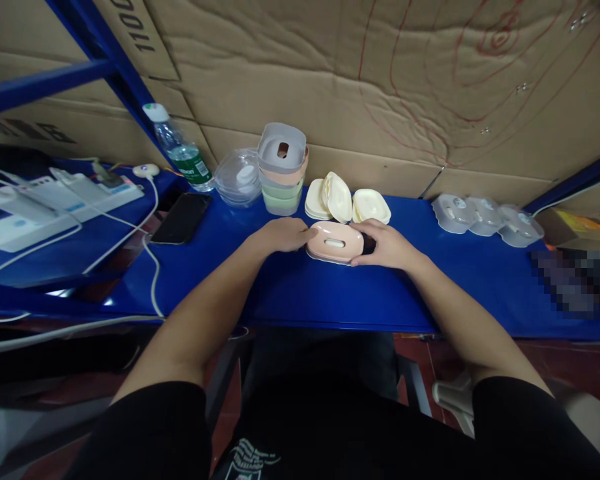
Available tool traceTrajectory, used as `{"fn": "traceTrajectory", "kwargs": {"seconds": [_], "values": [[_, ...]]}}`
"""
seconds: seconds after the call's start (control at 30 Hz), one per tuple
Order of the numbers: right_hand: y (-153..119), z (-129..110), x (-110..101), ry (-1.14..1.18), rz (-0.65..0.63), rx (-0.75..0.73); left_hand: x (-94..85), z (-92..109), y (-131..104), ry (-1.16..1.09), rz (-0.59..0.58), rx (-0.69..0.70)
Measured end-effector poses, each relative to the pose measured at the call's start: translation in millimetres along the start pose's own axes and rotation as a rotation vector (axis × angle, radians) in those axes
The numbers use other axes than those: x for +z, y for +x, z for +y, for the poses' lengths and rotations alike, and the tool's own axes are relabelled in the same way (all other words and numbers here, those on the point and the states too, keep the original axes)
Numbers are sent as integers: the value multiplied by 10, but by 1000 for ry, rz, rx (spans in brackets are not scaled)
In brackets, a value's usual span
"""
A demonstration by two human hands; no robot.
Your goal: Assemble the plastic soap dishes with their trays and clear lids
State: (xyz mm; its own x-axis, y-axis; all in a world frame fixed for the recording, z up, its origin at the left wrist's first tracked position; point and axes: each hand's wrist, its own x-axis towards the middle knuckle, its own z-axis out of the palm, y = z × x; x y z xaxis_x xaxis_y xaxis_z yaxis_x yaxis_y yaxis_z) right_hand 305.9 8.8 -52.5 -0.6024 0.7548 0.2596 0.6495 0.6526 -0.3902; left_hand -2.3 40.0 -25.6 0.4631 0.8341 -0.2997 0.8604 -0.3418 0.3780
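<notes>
Over the blue table I see a shallow pink plastic piece [325, 250], rounded at the corners, with a pale bar showing in its central slot. My left hand [289, 235] is closed at its left edge, fingers bent in. On the opposite side, my right hand [386, 245] grips the right edge, thumb near the bottom corner and fingers along the top. Just behind lie cream plastic pieces: a small stack [316, 200] with one leaning piece [339, 199] against it, and another pile [372, 205] to the right.
Left of the cream pieces stands a stack of grey, pink and green containers [282, 167]. Clear plastic lids [237, 179], a water bottle [185, 153], a phone [181, 219] and a power strip [55, 207] follow leftward. Translucent containers [486, 217] sit at right. Cardboard [300, 80] walls the back.
</notes>
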Motion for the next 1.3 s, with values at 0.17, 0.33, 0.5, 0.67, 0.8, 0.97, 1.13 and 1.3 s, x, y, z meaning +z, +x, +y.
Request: {"fn": "traceTrajectory", "kwargs": {"seconds": [0.17,0.33,0.5,0.67,0.8,0.97,1.13,1.3], "values": [[-11,-40,-62,-16,-60,3,-21,48,-35,-29,-28,35],[-14,-77,-112,-28,-23,12,-30,93,-51,19,62,18],[3,-59,-100,40,-129,40,18,127,-42,120,19,-12],[12,-38,-79,51,-122,41,39,102,-30,117,1,-10],[-6,-15,-93,15,-80,22,26,95,-40,104,-11,3],[-48,68,-188,-30,150,21,36,81,-43,56,8,44],[-63,291,-239,-138,363,129,69,29,-8,25,29,58],[-69,531,-126,-174,297,165,97,-17,14,-27,96,94]]}}
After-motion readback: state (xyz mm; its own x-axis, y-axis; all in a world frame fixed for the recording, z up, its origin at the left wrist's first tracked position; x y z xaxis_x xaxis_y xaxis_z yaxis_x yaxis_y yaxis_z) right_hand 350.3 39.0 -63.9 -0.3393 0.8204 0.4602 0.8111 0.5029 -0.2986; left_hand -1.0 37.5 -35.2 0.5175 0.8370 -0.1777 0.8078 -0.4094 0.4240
